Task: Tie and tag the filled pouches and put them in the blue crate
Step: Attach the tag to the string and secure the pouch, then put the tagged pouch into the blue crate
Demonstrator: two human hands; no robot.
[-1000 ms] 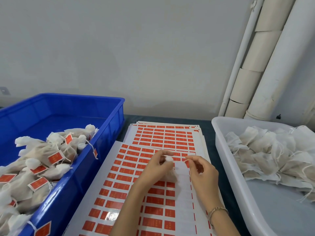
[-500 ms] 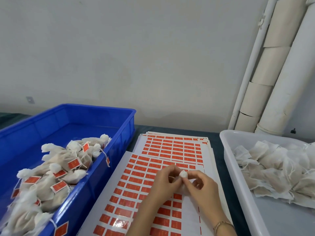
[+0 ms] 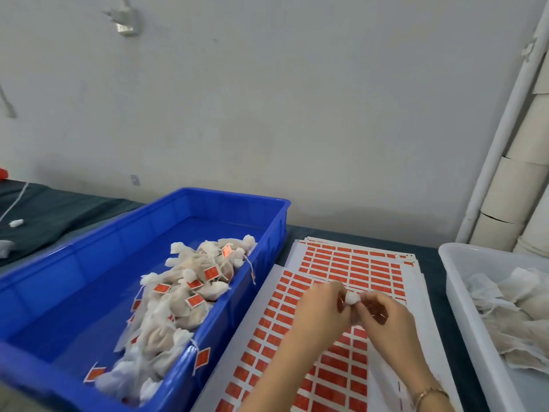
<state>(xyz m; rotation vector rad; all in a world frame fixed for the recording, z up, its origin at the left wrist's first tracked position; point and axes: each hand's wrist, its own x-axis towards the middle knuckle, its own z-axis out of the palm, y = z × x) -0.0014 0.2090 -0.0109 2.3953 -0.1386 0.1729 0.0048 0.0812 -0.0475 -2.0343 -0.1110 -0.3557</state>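
Pouch [image 3: 352, 298] in hand sits between our two hands above the middle of the counter [image 3: 427, 251], just over the near sheet of red tags [image 3: 267, 322]. Only its white gathered top shows; the filled body is hidden behind our fingers. Our left grip [image 3: 319, 310] curls round the pouch from the left, thumb and fingertips closed on the neck. Our right grip [image 3: 389, 319] meets it from the right, fingers bent in and pinching the same tuft. We cannot make out the drawstring, nor whether a tag is on it yet.

We judge this to be the tying step. The next move, as we read it, calls for drawing the string tight and knotting it. After that we peel a red tag from the sheet, fix it to the string and carry the pouch left to the crate. That is fine fingertip work, and the thin neck could slip open if either pinch loosens.

On the counter's left side stands the blue crate [image 3: 276, 230], its right wall just beside the sheets. A heap of tagged pouches [image 3: 184, 292] lies along that wall down to the crate's near right corner, and one hanging tag [image 3: 202, 358] dangles over the rim. At the counter's right edge a white tub [image 3: 459, 292] holds loose pouches [image 3: 505, 307] with no red tags that we can see; we take these to be waiting their turn. A second stack of tag sheets [image 3: 350, 263] lies behind the near one, toward the counter's back edge.
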